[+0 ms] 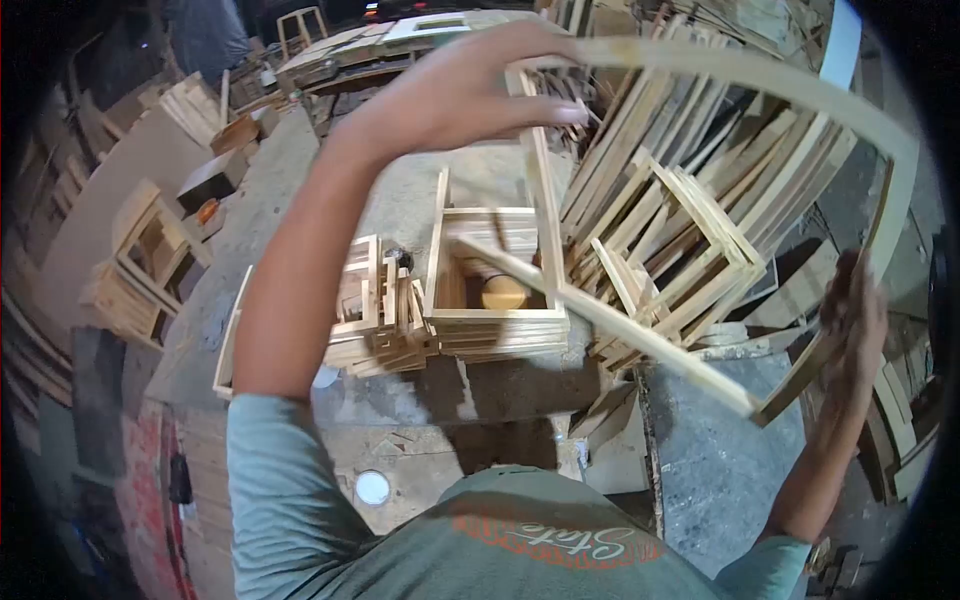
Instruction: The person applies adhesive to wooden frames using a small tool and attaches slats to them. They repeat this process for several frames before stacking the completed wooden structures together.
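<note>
A rectangular wooden frame (655,345) is held up and tilted between both hands, to the right of the frame stack. My left hand (470,85) is closed on its upper left corner, thumb stretched along the inner side. My right hand (852,318) grips the frame's right side, with the fingers partly hidden behind the wood. Below the left hand, a neat stack of wooden frames (495,330) sits on the workbench (400,190). A round yellowish object (505,292) shows inside that stack.
Smaller frames (375,300) are piled left of the stack. More frames (705,255) lean at the right, before a heap of long wood strips (650,120). Wooden box-like pieces (150,250) stand at the far left. A round white disc (372,487) lies near my body.
</note>
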The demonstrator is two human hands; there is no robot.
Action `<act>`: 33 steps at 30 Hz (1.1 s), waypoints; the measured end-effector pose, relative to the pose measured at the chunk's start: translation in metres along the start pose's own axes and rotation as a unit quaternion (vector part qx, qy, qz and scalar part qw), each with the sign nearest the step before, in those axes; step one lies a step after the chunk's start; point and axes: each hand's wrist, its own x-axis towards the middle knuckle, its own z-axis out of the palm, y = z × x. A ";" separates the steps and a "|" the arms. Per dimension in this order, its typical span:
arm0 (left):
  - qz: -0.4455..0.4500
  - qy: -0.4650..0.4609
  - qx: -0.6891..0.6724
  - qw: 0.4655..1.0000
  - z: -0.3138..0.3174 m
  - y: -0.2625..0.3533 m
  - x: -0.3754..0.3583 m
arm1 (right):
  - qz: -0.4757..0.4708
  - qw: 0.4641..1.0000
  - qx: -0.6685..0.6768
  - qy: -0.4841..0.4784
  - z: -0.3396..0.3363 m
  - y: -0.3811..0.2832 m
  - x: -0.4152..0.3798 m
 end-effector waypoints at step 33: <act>-0.869 -0.107 -0.291 0.386 0.376 0.141 -0.519 | 0.147 0.921 -0.245 -0.265 0.038 0.224 0.315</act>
